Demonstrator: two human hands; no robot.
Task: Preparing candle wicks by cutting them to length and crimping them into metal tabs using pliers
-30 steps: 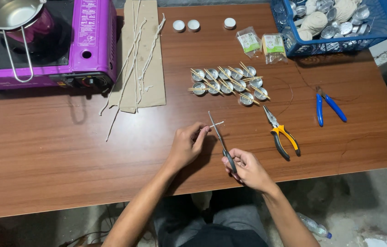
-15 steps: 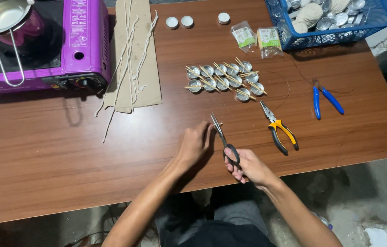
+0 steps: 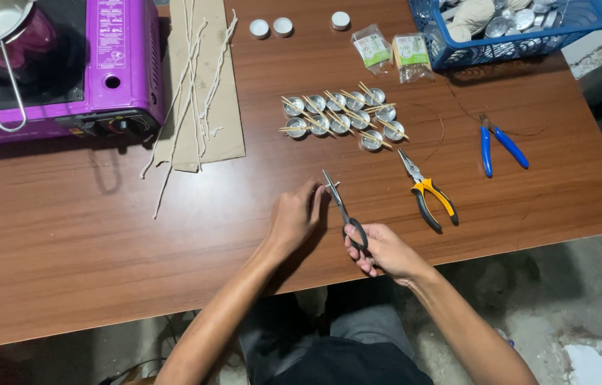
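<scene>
At frame centre, the left hand [image 3: 294,217] is pinching a short white wick piece [image 3: 332,187] while the right hand [image 3: 381,251] is gripping slim black-handled steel scissors [image 3: 341,209]; the blades, closing this near, could nick the fingertips [image 3: 317,197].

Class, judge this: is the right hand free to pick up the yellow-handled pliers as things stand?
Probably not at once: the right hand holds the scissors. The pliers lie close by on bare table, nothing between.

Purple stove [image 3: 112,68], yellow pliers [image 3: 429,192], blue basket [image 3: 522,43]
</scene>
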